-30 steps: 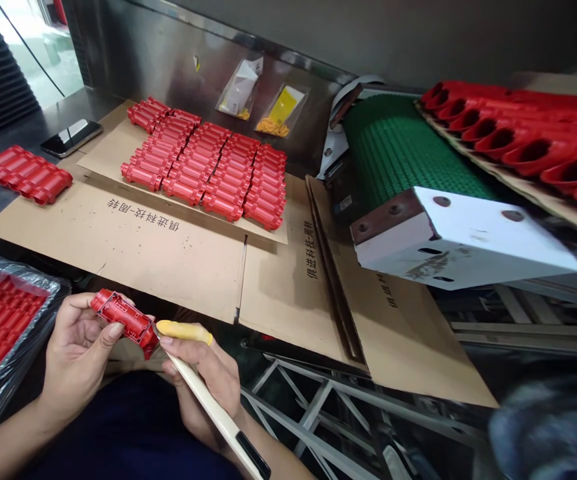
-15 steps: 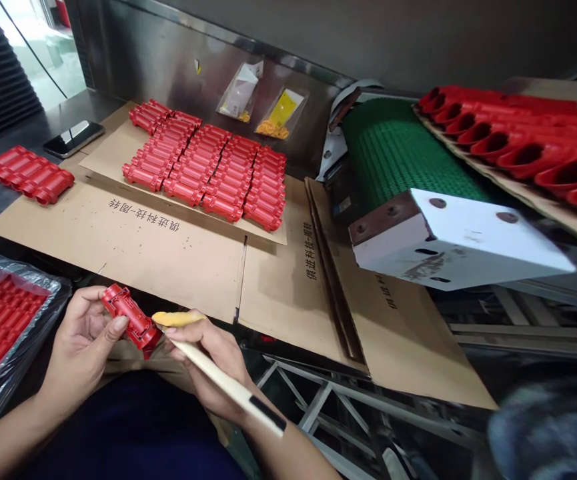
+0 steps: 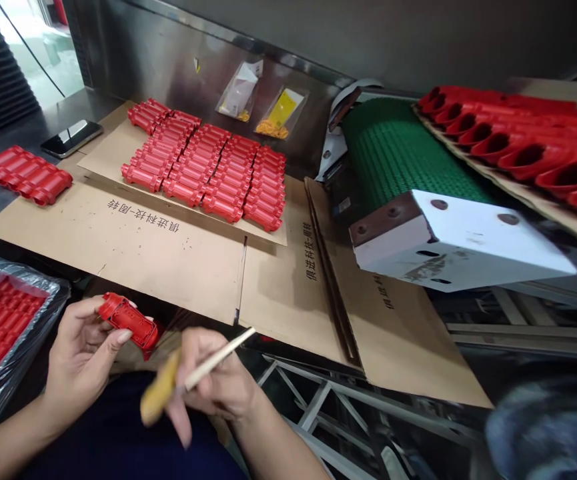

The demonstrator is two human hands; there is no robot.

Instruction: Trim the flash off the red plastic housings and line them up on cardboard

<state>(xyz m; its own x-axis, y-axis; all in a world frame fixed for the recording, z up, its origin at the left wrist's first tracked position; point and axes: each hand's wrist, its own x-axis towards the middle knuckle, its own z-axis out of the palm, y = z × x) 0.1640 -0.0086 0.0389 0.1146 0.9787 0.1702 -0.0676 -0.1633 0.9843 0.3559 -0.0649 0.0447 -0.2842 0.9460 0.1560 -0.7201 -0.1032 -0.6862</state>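
The red part (image 3: 131, 323) is above the person's lap, in front of the near edge of the cardboard (image 3: 203, 273), its recessed, ribbed face turned up and its far end tipped down to the right. The left hand (image 3: 78, 353) is closed on its left end, thumb on the near side and fingers curled round behind, leaving the right end free. The part looks like moulded plastic: probably light and stiff, a bit slick on the smooth curves, with thin rims and small edges that could chip or mark if pressed hard. The rounded outer sides seem the best place to hold it, with fingertips kept off the open face and away from any sharp tool.

The right hand (image 3: 223, 380) is apart from the part and blurred, its fingers closed round a slim tool (image 3: 221, 357) whose pale handle points up and to the right; whether its other end is sharp cannot be told. The handle looks light and rigid, best pinched along its shaft. A yellow finger cover (image 3: 161, 390) on one finger looks soft and likely adds some grip.

Beyond, rows of similar red pieces (image 3: 208, 167) lie side by side on a cardboard sheet, and more fill a plastic-lined box (image 3: 58, 288) at the left
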